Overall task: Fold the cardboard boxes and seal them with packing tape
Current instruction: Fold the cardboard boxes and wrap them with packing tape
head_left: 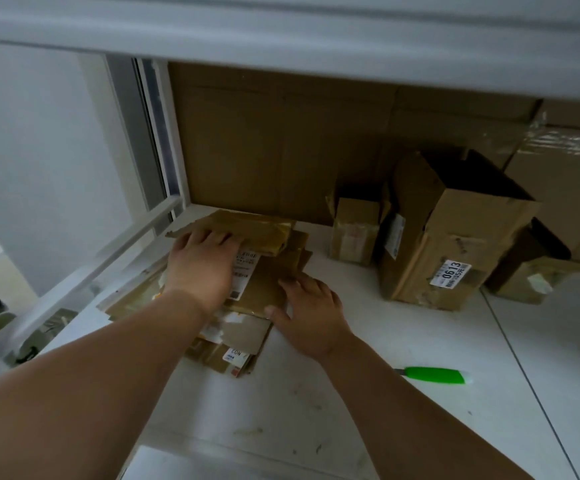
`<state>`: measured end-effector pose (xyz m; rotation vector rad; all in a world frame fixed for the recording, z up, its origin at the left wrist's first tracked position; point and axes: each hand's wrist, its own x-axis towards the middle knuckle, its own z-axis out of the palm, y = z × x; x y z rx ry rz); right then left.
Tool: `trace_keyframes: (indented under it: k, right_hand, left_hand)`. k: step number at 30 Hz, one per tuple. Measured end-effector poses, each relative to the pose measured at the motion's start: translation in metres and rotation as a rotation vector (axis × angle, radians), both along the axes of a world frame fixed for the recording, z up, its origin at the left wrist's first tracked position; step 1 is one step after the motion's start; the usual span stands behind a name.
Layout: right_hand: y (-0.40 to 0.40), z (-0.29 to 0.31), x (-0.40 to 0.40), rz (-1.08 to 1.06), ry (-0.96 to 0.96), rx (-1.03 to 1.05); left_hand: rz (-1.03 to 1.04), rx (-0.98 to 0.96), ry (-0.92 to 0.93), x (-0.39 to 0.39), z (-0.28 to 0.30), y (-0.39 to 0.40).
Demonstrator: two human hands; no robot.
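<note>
White, scuffed tabletop (pixel 368 341) runs under a pale overhanging shelf, with a large brown cardboard sheet (pixel 264 140) standing against the back. A stack of flattened cardboard boxes (pixel 247 327) lies at the left, its long axis running from the near edge toward the back; the pieces are creased, ragged-edged and patched with white labels and glossy tape. The left hand (pixel 202 268) lies flat on the top piece, fingers together and reaching away. The right hand (pixel 307 313) presses the stack's right edge, fingers slightly spread; whether it grips anything is unclear in the blur. To the right, a tall open box (pixel 454 230) labelled 0613 stands upright, its inside dark. A green-handled knife (pixel 433 375) lies well apart.
</note>
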<state>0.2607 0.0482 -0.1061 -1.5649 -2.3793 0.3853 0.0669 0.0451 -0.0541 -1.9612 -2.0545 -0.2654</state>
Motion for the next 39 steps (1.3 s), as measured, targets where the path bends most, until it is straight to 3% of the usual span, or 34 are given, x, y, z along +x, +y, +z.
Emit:
trace_keyframes:
  k: [7, 11, 14, 20, 28, 39]
  right_hand:
    - [-0.008, 0.007, 0.010, -0.080, 0.217, -0.061]
    - [-0.020, 0.014, 0.036, -0.107, 0.344, -0.048]
    - [-0.031, 0.020, 0.072, -0.163, 0.402, -0.057]
    - [-0.052, 0.031, 0.163, -0.426, 0.769, -0.054]
    - [-0.104, 0.034, 0.251, -0.351, 1.074, -0.027]
    - [-0.188, 0.016, 0.325, -0.431, 0.990, 0.086]
  left_hand:
    - [0.047, 0.471, -0.593, 0.020, 0.041, -0.034]
    - [-0.003, 0.554, -0.659, 0.053, 0.054, -0.065]
    - [-0.021, 0.490, -0.627, 0.086, 0.048, -0.088]
    - [-0.040, 0.395, -0.780, 0.157, 0.022, -0.124]
    - [-0.171, 0.309, -0.972, 0.232, 0.007, -0.152]
    - [-0.287, 0.067, -1.190, 0.314, -0.012, -0.194]
